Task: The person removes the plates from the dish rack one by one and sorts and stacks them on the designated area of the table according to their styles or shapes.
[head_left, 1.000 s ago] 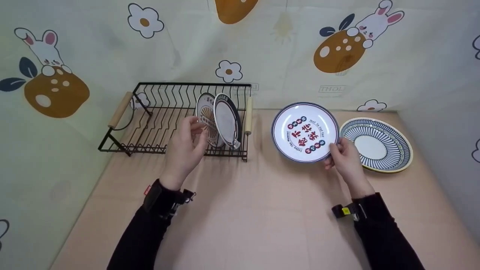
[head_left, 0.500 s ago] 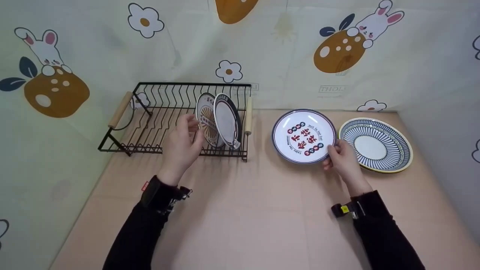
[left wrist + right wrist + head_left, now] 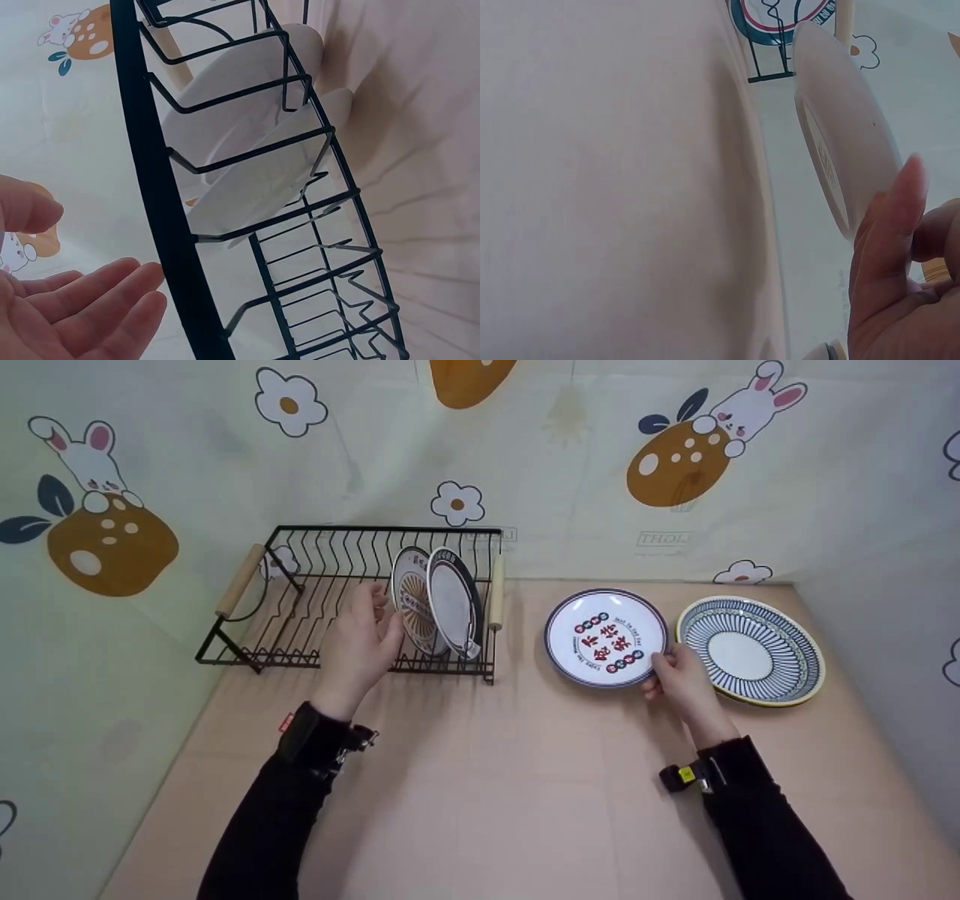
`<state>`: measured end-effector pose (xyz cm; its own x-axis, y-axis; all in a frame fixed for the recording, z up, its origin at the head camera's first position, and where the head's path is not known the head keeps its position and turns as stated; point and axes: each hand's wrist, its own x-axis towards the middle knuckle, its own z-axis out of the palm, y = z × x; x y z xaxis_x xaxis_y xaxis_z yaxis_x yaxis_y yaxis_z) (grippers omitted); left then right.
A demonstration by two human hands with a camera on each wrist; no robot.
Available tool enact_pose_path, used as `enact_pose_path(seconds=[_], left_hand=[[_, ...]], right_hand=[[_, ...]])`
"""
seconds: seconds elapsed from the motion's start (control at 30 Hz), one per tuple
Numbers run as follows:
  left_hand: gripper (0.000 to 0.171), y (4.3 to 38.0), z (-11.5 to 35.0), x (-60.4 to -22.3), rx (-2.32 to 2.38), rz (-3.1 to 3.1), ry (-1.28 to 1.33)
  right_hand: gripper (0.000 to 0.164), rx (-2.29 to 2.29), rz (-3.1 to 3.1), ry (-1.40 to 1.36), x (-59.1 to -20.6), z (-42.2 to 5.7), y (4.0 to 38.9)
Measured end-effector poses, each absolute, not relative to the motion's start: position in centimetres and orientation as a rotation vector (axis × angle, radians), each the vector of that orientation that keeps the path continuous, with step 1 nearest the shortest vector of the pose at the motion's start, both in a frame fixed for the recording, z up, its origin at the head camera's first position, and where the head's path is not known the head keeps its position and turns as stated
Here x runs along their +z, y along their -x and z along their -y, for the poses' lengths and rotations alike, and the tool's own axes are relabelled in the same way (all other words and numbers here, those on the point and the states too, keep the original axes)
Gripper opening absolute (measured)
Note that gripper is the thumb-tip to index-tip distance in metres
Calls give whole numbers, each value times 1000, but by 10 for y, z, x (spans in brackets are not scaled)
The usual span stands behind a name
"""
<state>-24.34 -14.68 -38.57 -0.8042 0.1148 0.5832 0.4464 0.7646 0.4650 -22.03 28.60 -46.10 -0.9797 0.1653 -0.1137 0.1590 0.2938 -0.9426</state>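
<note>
My right hand (image 3: 682,679) pinches the right edge of a white plate (image 3: 600,619) with blue rim lines and red lettering. In the right wrist view the pale underside of that plate (image 3: 847,127) shows, tilted, with fingers beneath its edge. At the front of a black wire dish rack (image 3: 322,652) hovers my left hand (image 3: 356,641), fingers loosely bent and holding nothing. Its fingertips (image 3: 146,300) are right by the rack's dark rail in the left wrist view. Two plates stand on edge in the rack's right part: a sunburst-patterned one (image 3: 412,600) and a dark-rimmed one (image 3: 452,600).
A blue-and-white patterned oval dish (image 3: 750,652) with a yellowish edge lies to the right on the pink-beige tabletop (image 3: 525,795). The rack has wooden handles, the right one (image 3: 497,592) facing the held plate. A printed wall covering (image 3: 555,495) rises right behind.
The held plate has come lower and tips flatter, nearer the tabletop. My left hand has drifted slightly left, away from the standing plates.
</note>
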Motion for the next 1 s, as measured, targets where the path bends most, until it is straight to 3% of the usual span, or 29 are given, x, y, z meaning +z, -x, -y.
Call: enact_pose_path(seconds=[0.1, 0.43, 1.0], left_hand=[[42, 247, 148, -385, -797, 2440, 399], [46, 251, 150, -387, -799, 2510, 334], [50, 258, 151, -388, -787, 2590, 301]], right_hand=[[17, 1844, 2524, 339, -464, -286, 221], [11, 1905, 2518, 352, -469, -285, 223], [19, 2106, 2440, 436, -480, -282, 229]])
